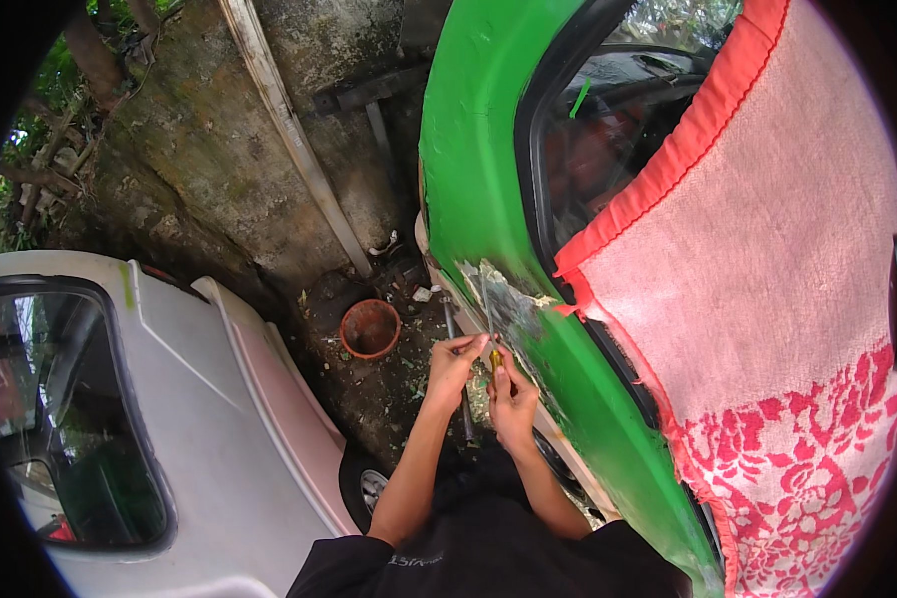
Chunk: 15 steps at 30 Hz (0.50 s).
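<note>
Right hand (513, 404) is gripping a yellow-handled tool (496, 361) pointing forward, left hand (450, 375) pinched closed alongside; green car (623, 458) is blocking the right.

Your left forearm (416, 468) rises from the lower edge of the view, bare and slanting to the right, and ends in your left hand (450, 371), its index finger stretched toward the right. Your right forearm (550, 495), also bare, slants up to the left. Your right hand (514, 407) sits just beside the other and slightly lower, fingers and thumb curled in a firm grip; whether your left fingertips press together is too small to tell
</note>
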{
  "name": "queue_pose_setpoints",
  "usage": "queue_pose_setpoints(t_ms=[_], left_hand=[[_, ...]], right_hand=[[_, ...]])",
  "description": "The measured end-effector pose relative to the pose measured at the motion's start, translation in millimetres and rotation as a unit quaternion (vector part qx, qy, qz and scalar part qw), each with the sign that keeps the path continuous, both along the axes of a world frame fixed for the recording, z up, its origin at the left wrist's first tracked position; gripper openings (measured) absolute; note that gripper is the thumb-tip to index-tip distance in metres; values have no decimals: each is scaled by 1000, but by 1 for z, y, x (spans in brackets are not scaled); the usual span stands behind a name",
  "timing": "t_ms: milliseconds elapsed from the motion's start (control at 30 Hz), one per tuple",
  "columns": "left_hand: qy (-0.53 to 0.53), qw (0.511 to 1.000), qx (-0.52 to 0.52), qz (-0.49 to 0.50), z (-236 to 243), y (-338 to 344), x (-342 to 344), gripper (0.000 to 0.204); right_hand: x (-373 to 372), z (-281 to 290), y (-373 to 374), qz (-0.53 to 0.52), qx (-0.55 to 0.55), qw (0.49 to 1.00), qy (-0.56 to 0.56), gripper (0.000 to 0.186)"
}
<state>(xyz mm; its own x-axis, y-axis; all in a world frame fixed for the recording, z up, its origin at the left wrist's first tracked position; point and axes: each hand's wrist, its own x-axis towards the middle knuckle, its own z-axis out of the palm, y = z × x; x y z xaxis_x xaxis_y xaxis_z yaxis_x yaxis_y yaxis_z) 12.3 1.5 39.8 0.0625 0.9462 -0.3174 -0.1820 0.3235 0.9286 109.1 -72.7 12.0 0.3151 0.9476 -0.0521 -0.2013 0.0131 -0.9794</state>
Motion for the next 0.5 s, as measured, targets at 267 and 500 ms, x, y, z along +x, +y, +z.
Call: queue_pose_setpoints(t_ms=[267,500], left_hand=[[-62,997,-20,39,4,8,-1,31],[24,999,13,-35,14,3,-20,27]], right_hand=[[-8,12,47,26,22,999,-12,36],[3,11,7,19,-44,997,64,36]])
